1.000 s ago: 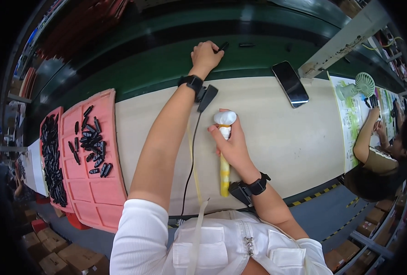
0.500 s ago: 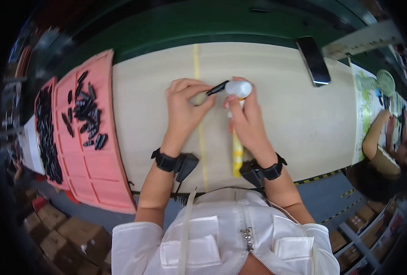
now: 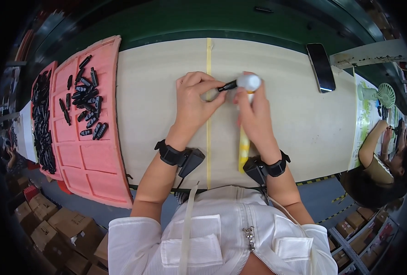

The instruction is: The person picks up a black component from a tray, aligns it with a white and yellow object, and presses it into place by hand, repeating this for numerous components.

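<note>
My left hand (image 3: 195, 98) is closed, pinching a small black plastic part (image 3: 228, 85) between thumb and fingers. A pale piece (image 3: 210, 95) shows between the same fingers; I cannot make out what it is. In my right hand (image 3: 257, 112), fingers wrapped round its upper handle, is a mallet (image 3: 244, 149) with a round white head and a yellow-and-white handle pointing toward me. The mallet's head is blurred and lies right against the far end of the black part; whether they touch I cannot tell.
At left, a pink divided tray (image 3: 93, 176) carries a loose pile of black parts (image 3: 88, 98). Beyond it, another pink tray holds many more. A phone (image 3: 321, 68) lies at the back right. A green fan (image 3: 382, 95) and a co-worker's arm (image 3: 371, 142) are farther right.
The scene has shifted slightly in view. Both hands keep their holds; the mallet's head is more blurred, and the black part now points at it at a flatter angle.
</note>
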The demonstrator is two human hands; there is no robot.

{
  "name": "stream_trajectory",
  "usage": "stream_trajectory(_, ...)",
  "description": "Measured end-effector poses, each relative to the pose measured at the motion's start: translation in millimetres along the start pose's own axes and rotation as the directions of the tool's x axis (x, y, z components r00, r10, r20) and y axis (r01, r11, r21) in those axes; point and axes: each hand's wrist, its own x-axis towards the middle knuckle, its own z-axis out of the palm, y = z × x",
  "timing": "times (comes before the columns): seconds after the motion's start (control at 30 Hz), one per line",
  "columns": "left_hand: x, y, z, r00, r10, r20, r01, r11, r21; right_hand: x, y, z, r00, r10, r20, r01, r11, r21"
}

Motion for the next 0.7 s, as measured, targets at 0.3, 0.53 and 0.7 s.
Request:
stream_trajectory(0.3,-8,20,2,0.944,-0.262,0.200,0.330,0.779,-0.533,-1,-1,-8,0.982,0.093,-0.162,-0.037,0.947,0.318)
stream_trajectory(0.53,-9,21,3,0.881,-0.341,0.327,0.460,0.461,-0.759,-4,-2,-4,0.983,0.020,-0.180,0.035,0.954,0.298)
stream_trajectory(0.7,-10,23,2,0.902,-0.295,0.315,0.430,0.543,-0.722,-5,-3,-3,0.985,0.012,-0.171,0.034,0.964,0.264)
